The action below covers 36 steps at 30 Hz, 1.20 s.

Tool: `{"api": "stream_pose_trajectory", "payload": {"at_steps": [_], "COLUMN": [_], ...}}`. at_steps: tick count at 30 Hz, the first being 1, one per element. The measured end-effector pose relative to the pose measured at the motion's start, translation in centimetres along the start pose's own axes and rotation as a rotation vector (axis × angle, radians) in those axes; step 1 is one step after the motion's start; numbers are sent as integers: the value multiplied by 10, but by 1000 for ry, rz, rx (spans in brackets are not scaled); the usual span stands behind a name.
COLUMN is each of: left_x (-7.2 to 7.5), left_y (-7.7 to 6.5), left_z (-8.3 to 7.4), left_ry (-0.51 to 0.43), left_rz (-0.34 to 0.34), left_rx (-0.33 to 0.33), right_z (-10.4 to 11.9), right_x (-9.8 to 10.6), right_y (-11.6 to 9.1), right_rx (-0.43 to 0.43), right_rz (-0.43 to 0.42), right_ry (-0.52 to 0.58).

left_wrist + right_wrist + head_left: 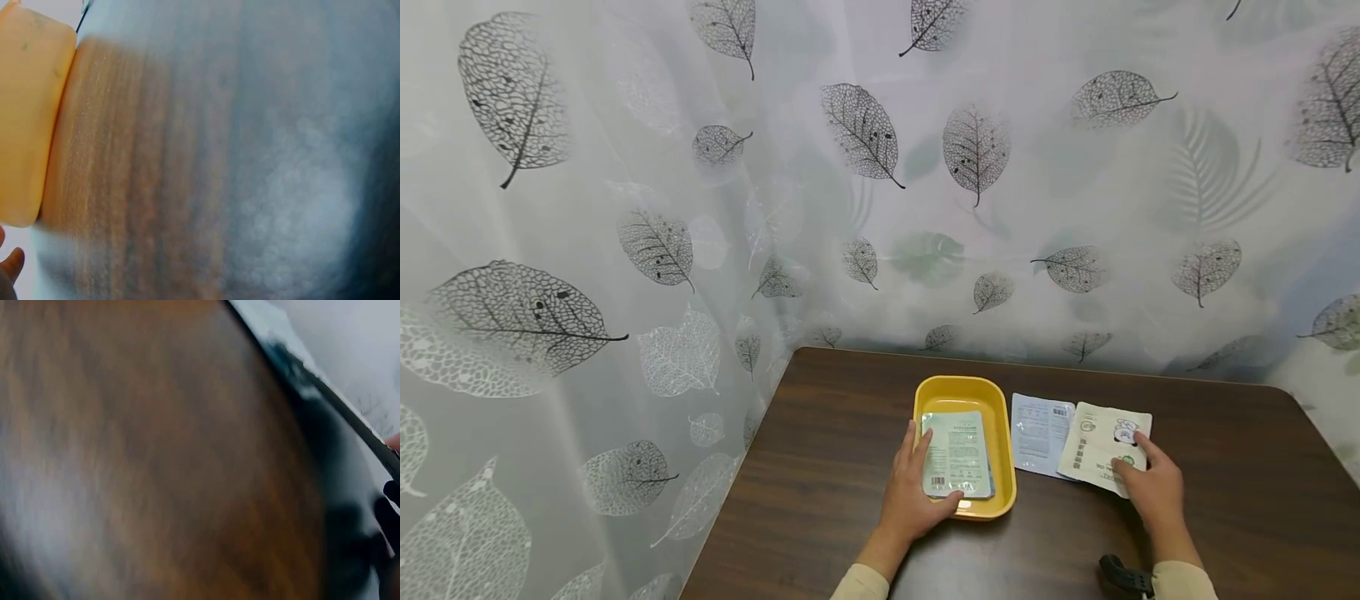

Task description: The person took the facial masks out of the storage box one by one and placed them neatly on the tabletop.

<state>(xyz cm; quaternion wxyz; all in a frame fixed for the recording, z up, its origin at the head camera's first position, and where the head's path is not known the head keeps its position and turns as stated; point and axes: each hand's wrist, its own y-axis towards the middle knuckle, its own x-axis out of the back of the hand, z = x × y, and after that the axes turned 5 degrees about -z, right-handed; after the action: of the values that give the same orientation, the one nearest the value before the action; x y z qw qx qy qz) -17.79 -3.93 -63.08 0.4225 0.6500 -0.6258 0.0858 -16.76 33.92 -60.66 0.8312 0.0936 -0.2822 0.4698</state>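
Observation:
In the head view a yellow tray stands on the table, with a pale green flat packet lying in it over another packet whose bluish edge shows. My left hand is spread at the tray's near left corner, fingers along the left side and thumb by the near rim. Whether it touches the packet is unclear. To the right, my right hand pinches a cream packet by its right side. That packet partly overlaps a light blue packet lying flat. The right wrist view shows the held packet's edge.
The dark wooden table reaches back to a leaf-patterned curtain, which also hangs along the left. A black strap-like device sits at my right wrist. The tray's outer wall shows in the left wrist view.

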Motion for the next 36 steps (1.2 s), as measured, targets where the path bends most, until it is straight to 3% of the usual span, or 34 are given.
{"api": "stream_pose_trajectory", "payload": {"at_steps": [5, 9, 13, 20, 27, 36], "left_x": [0, 0, -3, -6, -6, -4], "left_y": [1, 2, 3, 2, -3, -1], "left_z": [-2, -2, 0, 1, 1, 3], "left_ry": [-13, -15, -21, -23, -24, -11], "left_rz": [-1, -4, 5, 2, 12, -9], "left_rx": [-3, -2, 7, -10, 13, 2], "right_z": [-19, -27, -28, -35, -38, -35], "right_x": [4, 0, -2, -2, -6, -14], "right_y": [7, 7, 4, 0, -3, -2], "right_rx": [116, 259, 308, 299, 290, 134], "right_rz": [55, 46, 30, 13, -1, -72], "right_ry": [-187, -238, -264, -299, -302, -233]}}
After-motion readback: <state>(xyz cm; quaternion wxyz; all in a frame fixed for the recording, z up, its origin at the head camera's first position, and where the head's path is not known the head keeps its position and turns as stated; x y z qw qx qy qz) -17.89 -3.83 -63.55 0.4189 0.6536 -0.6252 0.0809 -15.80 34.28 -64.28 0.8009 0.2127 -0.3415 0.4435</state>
